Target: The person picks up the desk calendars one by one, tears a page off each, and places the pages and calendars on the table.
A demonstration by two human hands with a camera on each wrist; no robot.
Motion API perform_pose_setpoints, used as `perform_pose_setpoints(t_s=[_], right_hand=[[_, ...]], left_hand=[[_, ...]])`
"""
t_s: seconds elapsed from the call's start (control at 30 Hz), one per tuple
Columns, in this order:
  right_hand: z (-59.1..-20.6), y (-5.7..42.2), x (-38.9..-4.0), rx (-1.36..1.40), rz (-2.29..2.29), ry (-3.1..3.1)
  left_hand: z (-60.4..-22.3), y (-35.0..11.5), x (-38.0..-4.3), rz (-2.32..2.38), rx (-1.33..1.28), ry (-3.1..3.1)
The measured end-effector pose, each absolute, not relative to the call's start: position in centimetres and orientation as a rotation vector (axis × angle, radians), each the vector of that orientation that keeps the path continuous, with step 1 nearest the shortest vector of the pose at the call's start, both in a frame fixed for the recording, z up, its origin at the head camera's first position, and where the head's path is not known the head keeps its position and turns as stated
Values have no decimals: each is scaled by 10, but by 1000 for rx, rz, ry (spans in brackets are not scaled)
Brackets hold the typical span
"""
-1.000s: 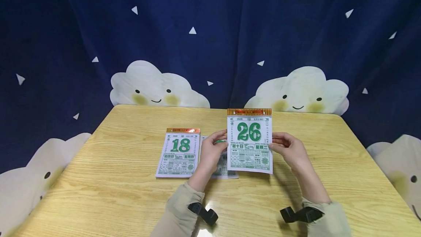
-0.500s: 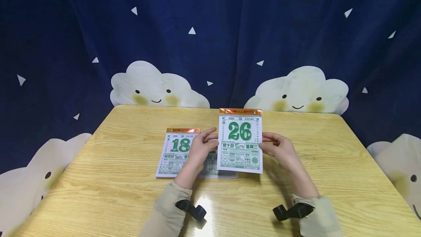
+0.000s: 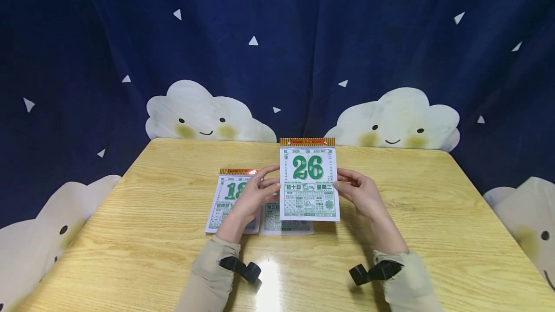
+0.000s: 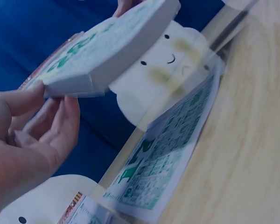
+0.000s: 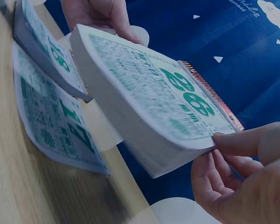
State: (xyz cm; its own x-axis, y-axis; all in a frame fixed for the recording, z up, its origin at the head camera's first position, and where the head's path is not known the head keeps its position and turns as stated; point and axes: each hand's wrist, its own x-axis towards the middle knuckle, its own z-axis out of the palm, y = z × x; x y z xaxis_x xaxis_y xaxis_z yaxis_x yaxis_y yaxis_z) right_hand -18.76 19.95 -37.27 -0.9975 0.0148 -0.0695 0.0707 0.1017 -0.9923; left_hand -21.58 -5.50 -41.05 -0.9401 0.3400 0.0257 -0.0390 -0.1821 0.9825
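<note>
Both hands hold up a thick tear-off calendar (image 3: 309,182) showing a green 26, its red-and-gold header at the top. My left hand (image 3: 255,196) pinches its left edge, thumb on the front and fingers behind. At the opposite edge, my right hand (image 3: 363,195) pinches it the same way, as the right wrist view also shows. Below on the table lies a thin printed sheet (image 5: 56,121) with a green 17, partly covered by the raised calendar in the head view. Left of that sheet is another thick calendar (image 3: 225,213) marked 18, partly hidden behind my left hand.
The wooden table (image 3: 143,235) reaches back to a dark blue curtain (image 3: 277,37) with white triangles and smiling clouds. Black wrist cameras (image 3: 240,268) are strapped over both beige sleeves. Light reflects off the table between the forearms.
Both hands have carried the 26 calendar to the left and slightly upward, above the 17 sheet. My left hand now covers part of the 18 calendar.
</note>
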Motion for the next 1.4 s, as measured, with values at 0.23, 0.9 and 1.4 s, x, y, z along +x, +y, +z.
perform_pose_setpoints(t_s=[0.23, 0.9, 1.4], right_hand=[[-368, 192, -190, 46, -2173, 2291], [-425, 210, -217, -146, -2151, 2497], [-369, 174, -178, -612, -1287, 3432]], left_hand=[[-411, -63, -220, 2271, 492, 1695], [-414, -72, -219, 2295, 658, 1306], [-424, -74, -223, 2368, 699, 1285]])
